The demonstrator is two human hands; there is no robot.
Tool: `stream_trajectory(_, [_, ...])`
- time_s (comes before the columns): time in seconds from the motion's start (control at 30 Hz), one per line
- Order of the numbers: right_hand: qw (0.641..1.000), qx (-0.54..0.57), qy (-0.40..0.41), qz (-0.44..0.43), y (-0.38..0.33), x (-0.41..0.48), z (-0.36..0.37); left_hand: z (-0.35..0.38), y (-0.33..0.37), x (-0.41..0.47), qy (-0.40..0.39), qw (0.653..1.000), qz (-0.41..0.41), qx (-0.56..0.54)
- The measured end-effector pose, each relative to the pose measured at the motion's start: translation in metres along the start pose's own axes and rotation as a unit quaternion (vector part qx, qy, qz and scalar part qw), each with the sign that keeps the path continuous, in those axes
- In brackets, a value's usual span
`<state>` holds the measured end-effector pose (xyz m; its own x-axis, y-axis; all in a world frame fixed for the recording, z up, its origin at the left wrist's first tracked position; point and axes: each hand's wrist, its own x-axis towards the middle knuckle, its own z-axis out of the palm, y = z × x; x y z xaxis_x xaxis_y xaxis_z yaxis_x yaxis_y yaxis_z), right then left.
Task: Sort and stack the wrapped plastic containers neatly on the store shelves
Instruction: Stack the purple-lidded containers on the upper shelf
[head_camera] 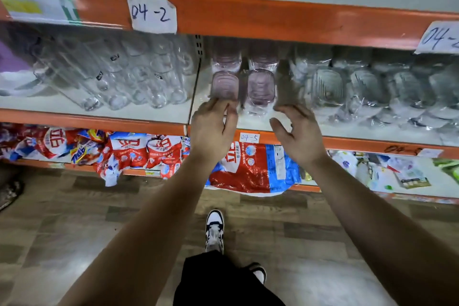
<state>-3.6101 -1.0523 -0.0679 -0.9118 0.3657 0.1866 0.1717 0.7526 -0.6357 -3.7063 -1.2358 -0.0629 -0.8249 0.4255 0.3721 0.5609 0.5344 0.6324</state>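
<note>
Wrapped plastic containers sit on the middle shelf (87,120), under the orange beam with the paper label (152,14) reading "04-2". Two purple containers lie side by side just right of the shelf's upright post, the left purple container (224,85) and the right purple container (261,87), each with more purple ones behind it. Just beside them to the right stands a blurred grey-brown container (285,84), and further right is a row of clear containers (367,84) in crinkled wrap. The left hand (213,126) reaches up to the front edge of the left purple container with relaxed, slightly bent fingers that hold nothing; the blur hides whether they touch it. The right hand (298,131) is released, fingers spread and palm turned inward, its fingertips just below the grey-brown container. Clear jars (129,77) lie in the bay to the left. A small tag (249,137) marked "04-5" is stuck on the shelf edge between the wrists. Red and blue detergent bags (129,151) fill the shelf below, and a black-and-white shoe (214,228) stands on the wood-patterned floor.
</note>
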Motion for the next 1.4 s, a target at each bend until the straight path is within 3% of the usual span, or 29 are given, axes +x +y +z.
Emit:
stream_trajectory(0.13, [0.997,-0.045,-0.051,0.024,0.028,0.019,0.029,0.036,-0.025,0.01,-0.062,0.995,-0.043,0.063])
stream_trajectory(0.33, [0.995,-0.071,-0.053,0.044,0.029,0.062,0.067,0.076,-0.07,0.039,-0.14,0.972,-0.075,0.174])
stream_trajectory(0.6, [0.978,-0.149,0.028,0.146,0.013,0.091,0.097,0.076,-0.069,0.059,-0.084,0.973,-0.087,0.196])
stream_trajectory(0.77, [0.974,-0.157,0.034,0.157,0.011,0.096,0.098,0.075,-0.062,0.07,-0.106,0.963,-0.117,0.216])
stream_trajectory(0.87, [0.98,-0.12,0.052,0.147,0.009,0.085,0.088,0.066,-0.062,0.067,-0.102,0.971,-0.14,0.164])
stream_trajectory(1.13, [0.987,-0.053,0.106,0.112,-0.01,0.019,0.043,0.006,-0.031,0.017,-0.02,0.994,-0.062,0.089])
stream_trajectory(1.4, [0.976,0.025,0.21,0.044,-0.052,-0.052,-0.024,-0.06,0.028,-0.025,0.053,0.997,0.058,0.018])
